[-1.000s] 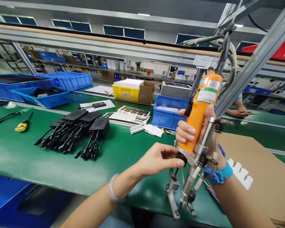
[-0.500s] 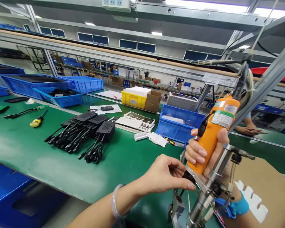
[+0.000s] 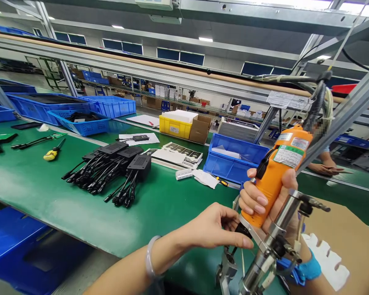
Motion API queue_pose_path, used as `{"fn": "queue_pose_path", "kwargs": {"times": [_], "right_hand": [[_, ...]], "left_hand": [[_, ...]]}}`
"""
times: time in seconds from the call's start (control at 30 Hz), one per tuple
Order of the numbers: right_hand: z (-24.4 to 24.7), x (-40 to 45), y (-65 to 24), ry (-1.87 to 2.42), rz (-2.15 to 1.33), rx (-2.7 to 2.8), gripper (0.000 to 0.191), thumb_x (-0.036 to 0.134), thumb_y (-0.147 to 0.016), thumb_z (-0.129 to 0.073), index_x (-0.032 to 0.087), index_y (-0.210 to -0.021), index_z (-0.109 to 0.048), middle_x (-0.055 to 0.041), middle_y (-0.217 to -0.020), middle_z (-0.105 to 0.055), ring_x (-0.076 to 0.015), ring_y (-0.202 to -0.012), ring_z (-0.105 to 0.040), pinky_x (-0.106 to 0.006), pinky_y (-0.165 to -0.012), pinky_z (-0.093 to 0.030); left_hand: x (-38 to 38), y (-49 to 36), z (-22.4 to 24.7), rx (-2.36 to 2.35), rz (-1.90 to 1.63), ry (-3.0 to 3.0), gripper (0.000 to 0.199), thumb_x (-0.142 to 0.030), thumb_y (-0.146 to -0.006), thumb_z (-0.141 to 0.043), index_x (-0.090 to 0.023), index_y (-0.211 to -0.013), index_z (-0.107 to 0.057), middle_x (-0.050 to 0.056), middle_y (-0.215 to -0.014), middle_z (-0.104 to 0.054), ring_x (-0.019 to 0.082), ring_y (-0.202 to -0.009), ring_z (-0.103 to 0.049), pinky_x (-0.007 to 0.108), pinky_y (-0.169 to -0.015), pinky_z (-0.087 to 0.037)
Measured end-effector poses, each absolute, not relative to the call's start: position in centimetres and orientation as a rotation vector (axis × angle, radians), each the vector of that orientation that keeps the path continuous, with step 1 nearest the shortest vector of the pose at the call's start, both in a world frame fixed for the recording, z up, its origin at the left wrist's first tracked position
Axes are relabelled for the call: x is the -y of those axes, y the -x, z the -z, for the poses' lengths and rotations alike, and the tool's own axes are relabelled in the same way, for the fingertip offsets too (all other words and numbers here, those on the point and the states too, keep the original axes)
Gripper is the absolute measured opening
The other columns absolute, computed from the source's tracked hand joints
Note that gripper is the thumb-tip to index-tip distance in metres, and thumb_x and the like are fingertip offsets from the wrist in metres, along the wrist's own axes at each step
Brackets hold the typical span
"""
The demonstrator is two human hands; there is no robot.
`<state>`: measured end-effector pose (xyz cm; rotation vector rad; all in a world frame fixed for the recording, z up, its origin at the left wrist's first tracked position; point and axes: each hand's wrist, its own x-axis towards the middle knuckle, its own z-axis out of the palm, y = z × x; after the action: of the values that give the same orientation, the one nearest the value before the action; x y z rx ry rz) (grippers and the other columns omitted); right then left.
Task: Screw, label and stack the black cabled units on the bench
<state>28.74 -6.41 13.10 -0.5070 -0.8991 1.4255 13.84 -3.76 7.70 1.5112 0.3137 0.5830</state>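
My right hand [image 3: 252, 198] is wrapped round the body of an orange electric screwdriver [image 3: 284, 153], which tilts with its cable end up and to the right. At its lower end, my left hand [image 3: 213, 227] closes thumb and fingers about the black nose [image 3: 243, 230]; some of those fingertips are hidden. A metal bracket joins the tool to a steel stand [image 3: 281, 223] with air fittings, beside my right hand. Below the nose sits a metal holder [image 3: 227, 266]. Several black box-shaped units with cable leads [image 3: 135, 168] lie on the green bench to the left.
A yellow-handled screwdriver [image 3: 51, 154] lies at left. Behind are blue bins [image 3: 230, 166], a yellow bin [image 3: 172, 127] and printed sheets [image 3: 178, 153]. Cardboard [image 3: 350, 221] is at right. Another person's hands [image 3: 324, 168] rest beyond the metal post.
The camera view has shifted slightly, moving the bench items a little to the right and up. Both hands keep their hold on the electric screwdriver.
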Motion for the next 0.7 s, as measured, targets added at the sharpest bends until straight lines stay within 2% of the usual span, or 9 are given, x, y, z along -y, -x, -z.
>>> {"fn": "queue_pose_path", "kwargs": {"times": [0.17, 0.27, 0.33, 0.4, 0.5, 0.6, 0.7], "right_hand": [[-12.9, 6.4, -28.8, 0.512, -1.425, 0.92, 0.049, 0.069, -0.078, -0.063, 0.022, -0.093, -0.064, 0.0089, -0.048, -0.04, -0.0058, -0.037, -0.023, -0.02, -0.039, -0.032], [-13.1, 6.5, -28.4, 0.57, -1.375, 0.912, 0.052, 0.071, -0.078, -0.061, 0.021, -0.091, -0.065, 0.009, -0.047, -0.037, -0.0058, -0.038, -0.026, -0.02, -0.041, -0.033], [-13.2, 6.5, -28.3, 0.621, -1.349, 0.913, 0.052, 0.072, -0.077, -0.061, 0.022, -0.09, -0.065, 0.0086, -0.047, -0.036, -0.0063, -0.038, -0.027, -0.021, -0.041, -0.034], [-13.1, 6.1, -28.6, 0.69, -1.312, 0.92, 0.051, 0.071, -0.074, -0.063, 0.023, -0.09, -0.065, 0.0068, -0.048, -0.038, -0.0074, -0.04, -0.032, -0.022, -0.042, -0.037], [-12.4, 4.2, -30.2, 0.864, -1.175, 0.932, 0.051, 0.068, -0.067, -0.069, 0.024, -0.092, -0.065, 0.0018, -0.054, -0.044, -0.012, -0.046, -0.042, -0.028, -0.042, -0.041], [-11.1, 0.5, -32.6, 1.116, -0.929, 0.834, 0.053, 0.07, -0.065, -0.071, 0.024, -0.092, -0.065, -0.003, -0.062, -0.05, -0.0188, -0.053, -0.05, -0.034, -0.04, -0.041], [-9.8, -3.3, -34.7, 1.15, -0.796, 0.823, 0.045, 0.057, -0.062, -0.081, 0.026, -0.092, -0.068, -0.0099, -0.093, -0.063, -0.0204, -0.069, -0.056, -0.039, -0.053, -0.049]], "left_hand": [[4.5, -14.3, -7.1, -0.439, -0.668, -1.503, 0.056, -0.051, -0.054, -0.091, -0.018, -0.059, -0.046, -0.008, -0.059, -0.041, 0.008, -0.058, -0.033, 0.026, -0.052, -0.022], [4.5, -14.4, -6.7, -0.438, -0.722, -1.588, 0.052, -0.052, -0.059, -0.088, -0.016, -0.06, -0.052, -0.007, -0.061, -0.045, 0.009, -0.06, -0.037, 0.024, -0.055, -0.028], [4.1, -14.2, -6.4, -0.389, -0.738, -1.62, 0.045, -0.054, -0.065, -0.084, -0.015, -0.07, -0.063, -0.004, -0.068, -0.055, 0.011, -0.066, -0.046, 0.024, -0.062, -0.037], [3.2, -13.4, -5.8, -0.397, -0.768, -1.676, 0.048, -0.054, -0.07, -0.081, -0.015, -0.095, -0.071, 0.002, -0.087, -0.067, 0.016, -0.08, -0.058, 0.025, -0.073, -0.045], [0.5, -10.5, -4.3, -0.802, -0.881, -1.984, 0.06, -0.047, -0.073, -0.082, -0.021, -0.124, -0.065, 0.006, -0.115, -0.069, 0.021, -0.101, -0.064, 0.029, -0.086, -0.05], [-3.3, -5.1, -2.9, -1.406, -0.96, -2.112, 0.055, -0.03, -0.08, -0.079, -0.021, -0.13, -0.059, 0.009, -0.128, -0.062, 0.025, -0.121, -0.055, 0.035, -0.105, -0.043], [-7.0, 1.3, -2.3, -1.884, -1.001, -1.923, 0.044, -0.024, -0.093, -0.062, -0.017, -0.136, -0.052, 0.015, -0.141, -0.05, 0.029, -0.131, -0.046, 0.048, -0.111, -0.038]]}}
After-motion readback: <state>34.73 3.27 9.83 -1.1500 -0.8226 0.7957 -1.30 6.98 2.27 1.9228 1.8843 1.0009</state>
